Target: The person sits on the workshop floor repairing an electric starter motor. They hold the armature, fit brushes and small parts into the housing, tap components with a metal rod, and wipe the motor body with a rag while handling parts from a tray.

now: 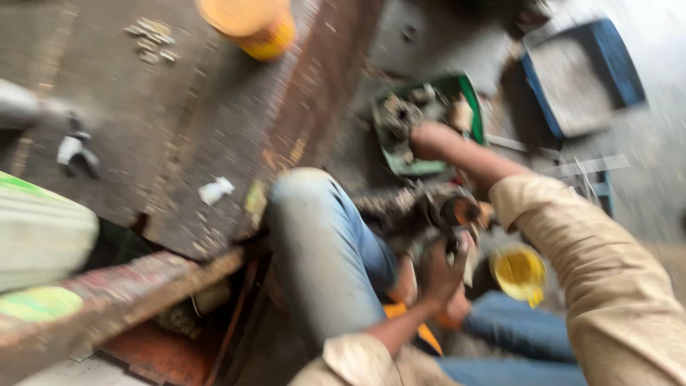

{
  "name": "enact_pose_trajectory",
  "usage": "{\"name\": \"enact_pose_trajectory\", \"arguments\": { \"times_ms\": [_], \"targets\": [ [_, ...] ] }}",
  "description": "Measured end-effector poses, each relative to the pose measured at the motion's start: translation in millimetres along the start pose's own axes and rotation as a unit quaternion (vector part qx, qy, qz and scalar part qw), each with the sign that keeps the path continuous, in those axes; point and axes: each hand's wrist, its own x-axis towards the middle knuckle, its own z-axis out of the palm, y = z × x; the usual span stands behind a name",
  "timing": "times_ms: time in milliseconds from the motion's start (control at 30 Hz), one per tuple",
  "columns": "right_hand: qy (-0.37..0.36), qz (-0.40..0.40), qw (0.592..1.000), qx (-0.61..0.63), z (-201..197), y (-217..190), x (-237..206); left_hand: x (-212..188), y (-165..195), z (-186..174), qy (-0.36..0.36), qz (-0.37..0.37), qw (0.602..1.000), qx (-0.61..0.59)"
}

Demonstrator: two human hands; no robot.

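1. Nearest the camera, a beige sleeve point(614, 286) is seen at lower right, covering the right arm, which reaches up and away toward a green tray.
2. The right hand point(429, 141) is placed at the near edge of the green tray point(468, 96); whether it is open or closed on anything cannot be told, because the picture is blurred by motion.
3. The left hand point(441, 268) is raised from bottom centre, and its fingers are curled round the lower side of a dark, greasy machine part point(418, 211), which is gripped just below its middle.
4. The machine part is held above the lap, between a raised knee in blue jeans point(321, 250) and the right sleeve; an orange-tinted round end is visible on its right side.
5. A small yellow container point(519, 273) is seen just right of the left hand, low beside the right sleeve.
6. The green tray is filled with grimy metal pieces, too smeared to be named singly.
7. A blue crate point(614, 61) is found well beyond the tray at upper right.
8. A yellow tub point(254, 25) is set on the dirty floor point(157, 129) at top centre, well apart from both hands.
9. A scrap of white paper point(214, 190) lies on the floor near the knee.
10. A green and white object point(39, 236) is blurred at the left edge.
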Motion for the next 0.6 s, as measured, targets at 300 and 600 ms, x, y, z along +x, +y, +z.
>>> {"name": "enact_pose_trajectory", "arguments": {
  "times_ms": [300, 600],
  "targets": [
    [0.042, -0.161, 0.945, -0.282, 34, -33, 79, 26, -48, 24, 0.040, -0.145, 0.988, 0.031],
    [0.010, -0.226, 0.924, -0.309, 29, -33, 69, 34, -33, 14, 0.015, -0.126, 0.992, 0.025]
  ]
}}
